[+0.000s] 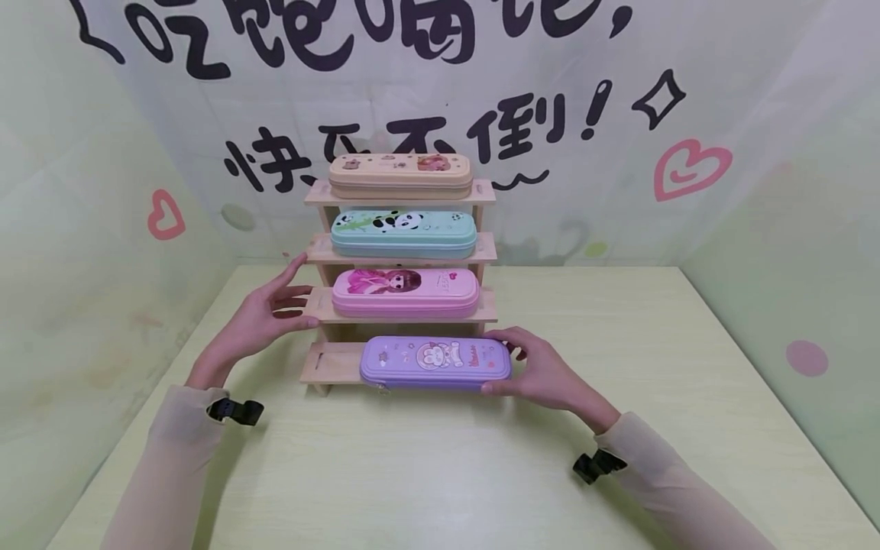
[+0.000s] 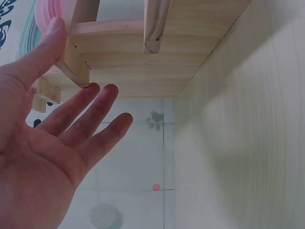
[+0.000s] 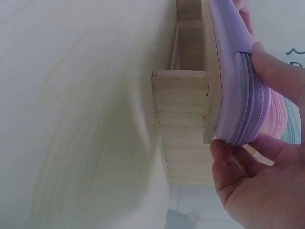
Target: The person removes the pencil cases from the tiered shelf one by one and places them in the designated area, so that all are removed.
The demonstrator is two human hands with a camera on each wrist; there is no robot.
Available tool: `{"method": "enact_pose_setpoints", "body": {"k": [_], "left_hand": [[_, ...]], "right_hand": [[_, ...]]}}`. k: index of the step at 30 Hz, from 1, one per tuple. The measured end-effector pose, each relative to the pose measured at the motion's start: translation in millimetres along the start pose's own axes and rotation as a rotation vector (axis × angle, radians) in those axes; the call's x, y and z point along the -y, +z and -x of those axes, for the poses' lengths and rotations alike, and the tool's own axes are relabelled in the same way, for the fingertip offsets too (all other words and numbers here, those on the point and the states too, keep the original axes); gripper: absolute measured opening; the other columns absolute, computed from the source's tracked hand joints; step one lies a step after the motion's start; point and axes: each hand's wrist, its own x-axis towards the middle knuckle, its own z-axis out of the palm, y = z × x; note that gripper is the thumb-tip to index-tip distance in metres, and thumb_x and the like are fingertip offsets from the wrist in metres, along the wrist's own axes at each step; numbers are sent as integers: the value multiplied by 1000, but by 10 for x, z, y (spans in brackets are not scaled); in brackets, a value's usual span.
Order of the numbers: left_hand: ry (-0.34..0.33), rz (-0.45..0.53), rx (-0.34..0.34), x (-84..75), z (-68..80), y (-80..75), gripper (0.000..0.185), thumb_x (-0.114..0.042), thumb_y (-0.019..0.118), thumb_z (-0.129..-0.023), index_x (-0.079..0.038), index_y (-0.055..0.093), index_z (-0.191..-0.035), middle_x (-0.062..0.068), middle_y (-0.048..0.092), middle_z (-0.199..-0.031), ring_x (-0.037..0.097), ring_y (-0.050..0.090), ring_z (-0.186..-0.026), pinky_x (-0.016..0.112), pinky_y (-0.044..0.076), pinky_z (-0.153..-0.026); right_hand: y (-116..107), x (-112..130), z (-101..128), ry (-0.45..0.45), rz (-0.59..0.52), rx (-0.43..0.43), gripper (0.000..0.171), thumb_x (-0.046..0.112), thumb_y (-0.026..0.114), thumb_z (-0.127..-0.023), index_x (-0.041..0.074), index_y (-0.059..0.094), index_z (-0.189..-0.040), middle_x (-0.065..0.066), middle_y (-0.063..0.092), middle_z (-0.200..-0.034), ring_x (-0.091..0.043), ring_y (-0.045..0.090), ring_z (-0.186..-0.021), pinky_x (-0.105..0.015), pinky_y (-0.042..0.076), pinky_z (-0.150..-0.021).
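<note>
A stepped wooden rack point(image 1: 318, 307) bears a pencil case on each shelf. On the lowest shelf point(image 1: 333, 362) lies a purple pencil case point(image 1: 406, 363) with a rabbit print, set toward the right, leaving bare wood at its left. My right hand point(image 1: 543, 374) grips that case's right end, thumb on the near side and fingers at the back; its zipper point(image 3: 248, 95) shows in the right wrist view. My left hand point(image 1: 257, 313) touches the rack's left side with extended fingers, the thumb by the pink pencil case's point(image 1: 429, 286) shelf. In the left wrist view the palm is bare.
Above the pink case sit a mint panda pencil case point(image 1: 412, 243) and, on top, a beige pencil case point(image 1: 371, 176). The rack stands on a pale wood-grain table point(image 1: 412, 473). A printed cloth point(image 1: 584, 206) hangs behind, with cloth sides at left and right.
</note>
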Motion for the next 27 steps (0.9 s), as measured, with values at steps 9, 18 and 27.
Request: {"method": "enact_pose_setpoints", "body": {"k": [9,18,27], "left_hand": [[5,1,-2,-1,-1,4,108,-16,85,-92,-47,14,-167,30,52,-150,45,60,-130,45,54,-105],[2,0,-3,-1,8,8,108,-16,85,-92,-47,14,-168,30,51,-151,46,60,-130,51,52,-105],[7,-3,-5,7,9,11,109,-16,85,-92,-45,12,-168,31,50,-152,47,59,-130,58,50,-106]], "right_hand": [[-14,-12,3,3,-9,25,84,30,97,-74,2,61,-145,-8,66,-133,-26,59,-112,-51,53,-95],[0,-26,23,31,-36,11,83,32,98,-73,6,62,-144,-7,66,-133,-28,60,-112,-59,53,-98],[11,-35,72,25,-55,-22,76,31,97,-75,9,65,-141,-6,67,-130,-28,62,-109,-55,54,-94]]}}
